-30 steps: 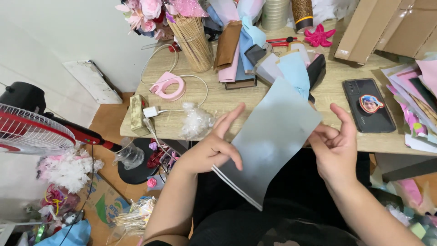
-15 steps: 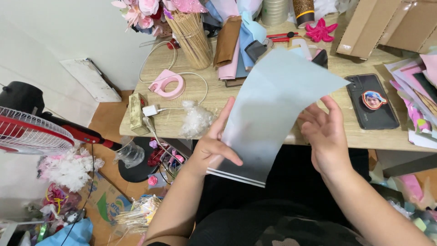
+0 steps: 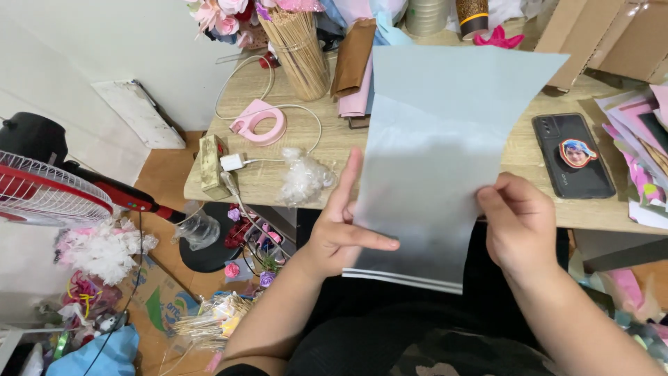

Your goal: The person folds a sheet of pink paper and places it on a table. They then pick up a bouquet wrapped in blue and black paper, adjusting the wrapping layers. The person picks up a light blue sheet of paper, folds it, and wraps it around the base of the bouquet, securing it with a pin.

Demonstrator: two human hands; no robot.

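Holding grey paper sheets (image 3: 435,174), left hand (image 3: 344,233) and right hand (image 3: 522,226) grips closed on them

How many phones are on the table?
1. The phone lies flat on the table, right of the sheet; others may be hidden behind the sheet.

Bare table (image 3: 278,167) shows left of the raised sheet (image 3: 438,160), between cable (image 3: 306,118) and plastic wad (image 3: 304,177). Phone (image 3: 572,157) and paper pile (image 3: 643,139) crowd the right; sticks (image 3: 300,49) block the back.
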